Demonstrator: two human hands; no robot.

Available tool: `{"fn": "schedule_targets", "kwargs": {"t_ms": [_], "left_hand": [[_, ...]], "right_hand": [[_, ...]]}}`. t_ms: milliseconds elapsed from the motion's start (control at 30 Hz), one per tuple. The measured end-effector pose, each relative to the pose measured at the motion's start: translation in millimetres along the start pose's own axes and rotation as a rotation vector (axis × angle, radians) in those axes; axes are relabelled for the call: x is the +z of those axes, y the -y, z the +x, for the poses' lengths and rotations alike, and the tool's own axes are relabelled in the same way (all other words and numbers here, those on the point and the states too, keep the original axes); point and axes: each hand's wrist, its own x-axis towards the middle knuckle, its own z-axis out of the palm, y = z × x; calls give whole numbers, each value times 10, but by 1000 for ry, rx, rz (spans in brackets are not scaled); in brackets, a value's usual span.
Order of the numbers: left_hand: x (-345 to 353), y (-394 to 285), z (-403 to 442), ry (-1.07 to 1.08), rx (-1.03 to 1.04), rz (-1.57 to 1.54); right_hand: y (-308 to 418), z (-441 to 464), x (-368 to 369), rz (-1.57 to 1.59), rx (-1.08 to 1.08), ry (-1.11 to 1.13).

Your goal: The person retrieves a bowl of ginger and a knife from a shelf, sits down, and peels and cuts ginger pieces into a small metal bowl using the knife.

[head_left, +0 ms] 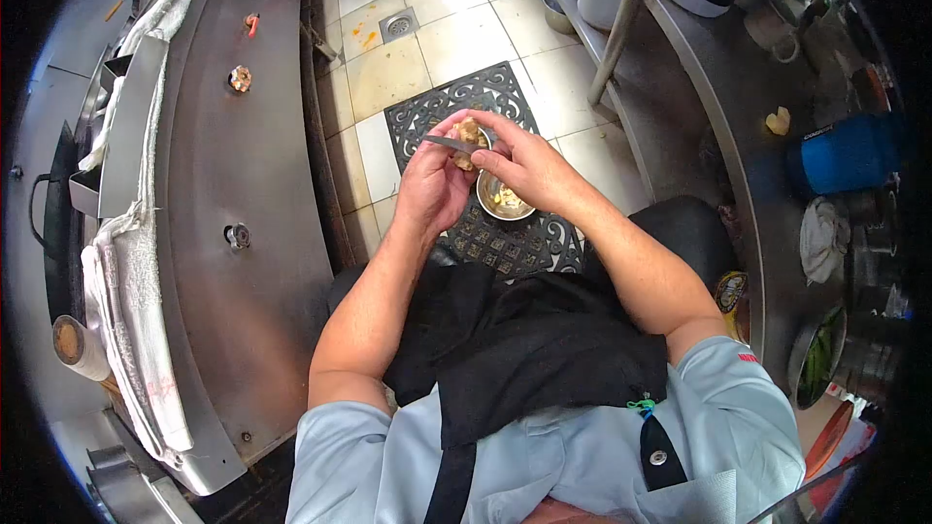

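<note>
My left hand point(437, 189) is closed around a knobby, light-brown piece of ginger point(465, 161), held over the floor in front of my lap. My right hand point(529, 170) grips a small knife point(449, 143); its handle is hidden in the fingers and its blade lies across the ginger, pointing left. Below the hands is a round metal bowl point(506, 217) with pale yellowish pieces in it. Part of another metal bowl rim shows behind my right fingers, mostly covered.
A black patterned mat point(466, 92) lies on the tiled floor, with a drain point(397, 25) beyond it. A steel counter with knobs point(237, 237) runs along the left. Steel shelving point(670, 87) on the right carries a blue container point(847, 154) and a cloth point(823, 241).
</note>
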Motion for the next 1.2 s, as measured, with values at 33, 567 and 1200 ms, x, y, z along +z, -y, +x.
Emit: {"fn": "schedule_targets", "kwargs": {"t_ms": [33, 567, 1200], "left_hand": [[-29, 13, 19, 12, 4, -17], [6, 6, -33, -4, 53, 2], [151, 114, -49, -15, 337, 372]], "right_hand": [[29, -10, -6, 3, 6, 8], [-204, 72, 38, 112, -65, 4], [-237, 111, -67, 199, -6, -35]]}}
